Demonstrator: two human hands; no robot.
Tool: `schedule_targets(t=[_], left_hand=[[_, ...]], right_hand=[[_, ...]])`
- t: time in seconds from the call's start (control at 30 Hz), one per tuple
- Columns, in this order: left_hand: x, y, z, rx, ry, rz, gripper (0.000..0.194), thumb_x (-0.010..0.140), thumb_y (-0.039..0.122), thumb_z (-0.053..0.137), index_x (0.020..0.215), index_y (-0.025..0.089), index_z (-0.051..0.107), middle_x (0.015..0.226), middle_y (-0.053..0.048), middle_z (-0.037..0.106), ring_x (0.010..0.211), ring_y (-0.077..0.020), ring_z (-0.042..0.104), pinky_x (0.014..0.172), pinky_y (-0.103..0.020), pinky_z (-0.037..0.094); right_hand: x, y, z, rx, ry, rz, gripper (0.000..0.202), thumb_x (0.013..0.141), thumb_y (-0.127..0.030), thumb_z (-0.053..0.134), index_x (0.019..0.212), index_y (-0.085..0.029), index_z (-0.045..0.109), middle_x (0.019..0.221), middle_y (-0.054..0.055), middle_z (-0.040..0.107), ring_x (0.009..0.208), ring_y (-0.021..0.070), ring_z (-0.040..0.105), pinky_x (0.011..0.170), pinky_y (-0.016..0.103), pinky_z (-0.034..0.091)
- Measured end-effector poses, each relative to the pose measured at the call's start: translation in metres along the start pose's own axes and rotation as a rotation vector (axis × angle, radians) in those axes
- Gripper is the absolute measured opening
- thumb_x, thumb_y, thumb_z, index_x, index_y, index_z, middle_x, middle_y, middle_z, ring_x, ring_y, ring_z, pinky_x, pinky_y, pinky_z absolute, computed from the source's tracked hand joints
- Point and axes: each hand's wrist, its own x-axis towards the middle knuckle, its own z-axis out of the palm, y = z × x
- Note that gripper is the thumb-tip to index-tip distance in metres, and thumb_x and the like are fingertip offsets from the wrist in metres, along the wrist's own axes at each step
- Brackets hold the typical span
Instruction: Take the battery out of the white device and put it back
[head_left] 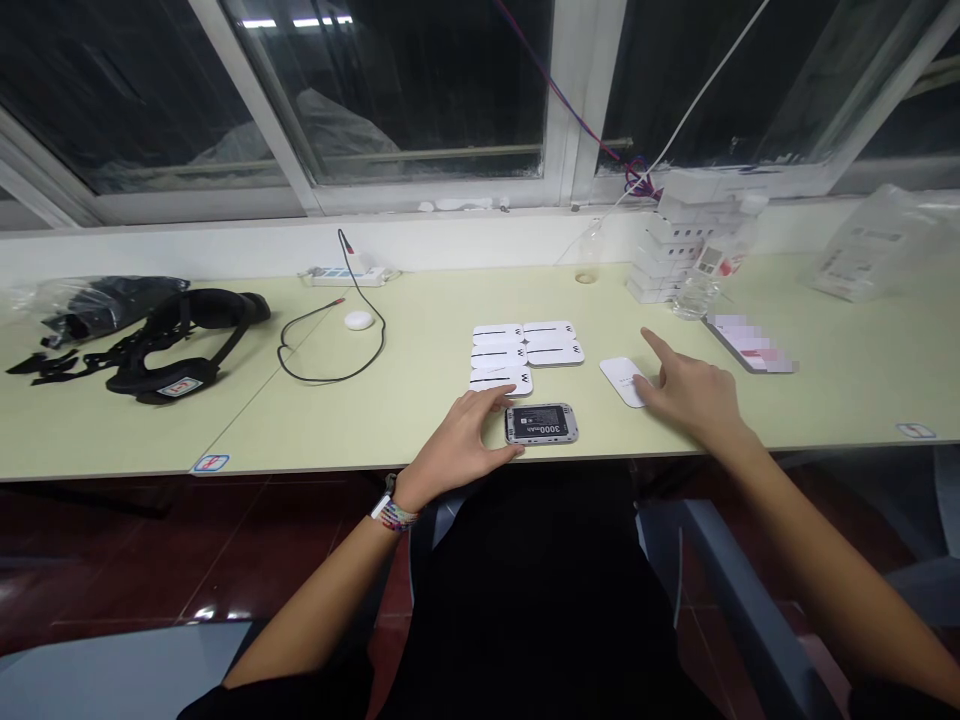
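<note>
On the table's front edge lies a small rounded grey device with its black 3000mAh battery exposed. My left hand grips its left end, the thumb at the near edge and the fingers at the far edge. To the right, a white rounded cover lies flat. The thumb of my right hand rests at the cover's right edge, while the index finger stretches forward, apart from it. Beyond the device, several white rounded cases with a black line and letter sit in two columns.
A black headset and a looped black cable lie left, near a small white oval object and a power strip. At the back right are stacked white boxes, a plastic bottle and a phone-like slab.
</note>
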Motion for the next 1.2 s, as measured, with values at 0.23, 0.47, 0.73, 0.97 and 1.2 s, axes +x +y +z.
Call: schedule_targets(t=[0.23, 0.47, 0.73, 0.97, 1.2], left_hand=[[0.001, 0.0, 0.001, -0.039, 0.006, 0.009, 0.081, 0.093, 0.035, 0.086, 0.163, 0.034, 0.046, 0.15, -0.008, 0.068, 0.144, -0.0338, 0.061, 0.126, -0.056, 0.046], [0.002, 0.0, 0.002, -0.043, 0.015, -0.018, 0.081, 0.091, 0.037, 0.086, 0.161, 0.031, 0.047, 0.159, -0.01, 0.061, 0.146, -0.0352, 0.059, 0.124, -0.056, 0.049], [0.004, 0.003, 0.0, -0.098, 0.003, -0.067, 0.092, 0.088, 0.035, 0.087, 0.167, 0.032, 0.04, 0.166, -0.009, 0.055, 0.152, -0.0361, 0.054, 0.127, -0.053, 0.046], [0.005, 0.003, -0.001, -0.12, 0.012, -0.043, 0.091, 0.088, 0.035, 0.087, 0.166, 0.034, 0.04, 0.166, -0.009, 0.055, 0.15, -0.036, 0.056, 0.124, -0.051, 0.049], [0.005, 0.003, 0.0, -0.084, 0.015, -0.039, 0.085, 0.088, 0.032, 0.086, 0.162, 0.03, 0.042, 0.16, -0.012, 0.057, 0.148, -0.0374, 0.055, 0.124, -0.055, 0.048]], right_hand=[[-0.005, -0.069, -0.004, 0.559, -0.173, -0.688, 0.018, 0.103, -0.022, 0.052, 0.1, -0.022, 0.069, 0.096, 0.006, 0.072, 0.077, 0.0184, 0.065, 0.07, 0.031, 0.048], [0.024, -0.136, 0.008, 0.58, -0.37, -0.997, 0.012, 0.092, -0.013, 0.057, 0.089, -0.021, 0.065, 0.102, 0.004, 0.07, 0.074, 0.0141, 0.056, 0.068, 0.029, 0.039], [0.036, -0.146, 0.017, 0.598, -0.439, -1.089, 0.012, 0.082, -0.014, 0.058, 0.077, -0.021, 0.05, 0.083, -0.001, 0.059, 0.066, 0.0131, 0.044, 0.064, 0.03, 0.032], [0.043, -0.155, 0.012, 0.556, -0.514, -1.137, 0.019, 0.076, -0.013, 0.057, 0.072, -0.023, 0.042, 0.077, -0.003, 0.055, 0.064, 0.0122, 0.042, 0.062, 0.03, 0.03], [0.047, -0.157, 0.015, 0.544, -0.557, -1.148, 0.019, 0.075, -0.015, 0.058, 0.071, -0.023, 0.041, 0.074, -0.003, 0.053, 0.064, 0.013, 0.043, 0.061, 0.031, 0.028]])
